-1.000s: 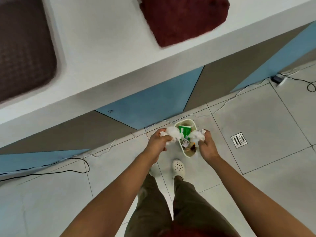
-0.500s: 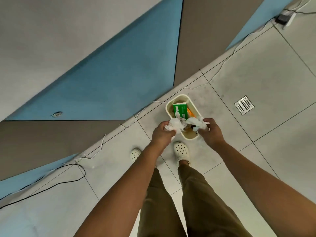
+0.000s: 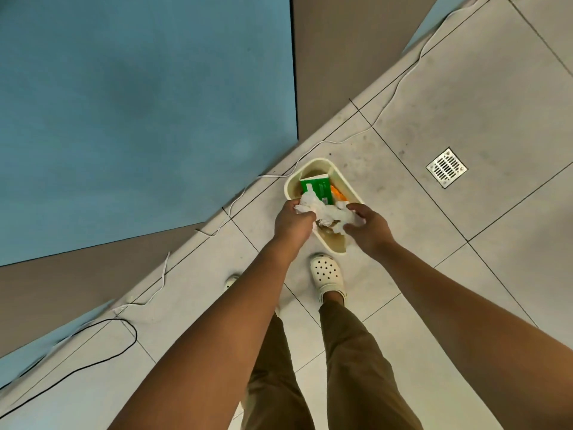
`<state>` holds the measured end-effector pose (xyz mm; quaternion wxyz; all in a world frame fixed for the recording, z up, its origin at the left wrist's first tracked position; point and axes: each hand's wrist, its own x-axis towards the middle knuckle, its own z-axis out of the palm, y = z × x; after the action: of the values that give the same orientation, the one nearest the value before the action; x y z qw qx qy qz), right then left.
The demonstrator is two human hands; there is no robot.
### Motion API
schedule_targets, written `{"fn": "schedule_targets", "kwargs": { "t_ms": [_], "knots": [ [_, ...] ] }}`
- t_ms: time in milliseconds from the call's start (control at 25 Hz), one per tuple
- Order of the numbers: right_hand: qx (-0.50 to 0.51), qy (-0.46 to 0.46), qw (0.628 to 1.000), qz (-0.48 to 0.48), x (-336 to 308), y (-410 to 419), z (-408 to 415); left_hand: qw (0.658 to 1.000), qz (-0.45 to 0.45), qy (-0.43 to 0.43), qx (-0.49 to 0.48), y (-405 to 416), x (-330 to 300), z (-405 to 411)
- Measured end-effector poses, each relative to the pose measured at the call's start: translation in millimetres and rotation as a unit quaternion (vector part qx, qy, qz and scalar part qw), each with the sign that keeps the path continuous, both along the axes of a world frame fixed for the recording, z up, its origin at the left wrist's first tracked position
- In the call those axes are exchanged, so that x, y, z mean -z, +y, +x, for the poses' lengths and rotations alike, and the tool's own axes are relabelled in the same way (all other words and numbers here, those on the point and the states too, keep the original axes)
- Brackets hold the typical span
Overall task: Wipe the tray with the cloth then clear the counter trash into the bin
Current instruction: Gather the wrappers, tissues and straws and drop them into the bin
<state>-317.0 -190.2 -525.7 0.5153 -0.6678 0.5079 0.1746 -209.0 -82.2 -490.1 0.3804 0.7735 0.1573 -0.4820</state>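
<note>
Directly below us, we hold both hands over the cream bin (image 3: 336, 173) that stands on the tiled floor (image 3: 465, 97), close to the blue and brown wall panels (image 3: 139, 103). Our left hand (image 3: 294, 223) has its fingers curled tight around a wad of crumpled white tissue (image 3: 325, 211), and our right hand (image 3: 369, 228) grips the other end of the same white bundle, fingers bent around it. We keep the tissue above the bin's open mouth, not yet inside. Within the bin we see a green carton (image 3: 317, 187) and something orange (image 3: 338, 193) beside it. Our white clog (image 3: 327, 273) stands just behind the bin. A floor drain (image 3: 446, 167) sits off to the right, and a white cable (image 3: 387, 103) runs along the wall's foot.
</note>
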Motion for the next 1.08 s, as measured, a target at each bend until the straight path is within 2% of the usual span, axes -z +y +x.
{"fn": "schedule_targets", "kwargs": {
  "t_ms": [160,200,360,480,680,920,1080],
  "knots": [
    [-0.024,0.030,0.999,0.016,11.2,-2.5,3.7,0.986,-0.036,0.149,0.072,-10.2,13.9,13.2],
    [-0.016,0.031,0.999,0.017,12.0,-2.7,1.9,0.984,-0.037,0.156,0.080,-9.4,15.4,14.0],
    [0.012,0.058,0.998,0.016,11.7,0.3,-5.3,0.995,-0.013,0.102,0.014,4.7,18.7,12.1],
    [-0.004,0.064,0.998,0.028,9.5,6.6,-5.2,0.994,0.020,0.104,0.015,19.2,16.3,8.4],
    [-0.022,0.064,0.997,0.025,-5.7,21.3,6.5,0.996,0.005,0.091,0.016,34.9,-0.3,13.3],
    [-0.064,-0.025,0.997,-0.016,-62.5,53.9,34.2,0.998,-0.054,0.026,0.015,57.9,-57.0,31.1],
    [-0.109,-0.125,0.985,-0.051,-141.6,78.7,50.7,0.992,-0.121,-0.028,0.016,82.4,-142.0,36.8]
  ]
}}
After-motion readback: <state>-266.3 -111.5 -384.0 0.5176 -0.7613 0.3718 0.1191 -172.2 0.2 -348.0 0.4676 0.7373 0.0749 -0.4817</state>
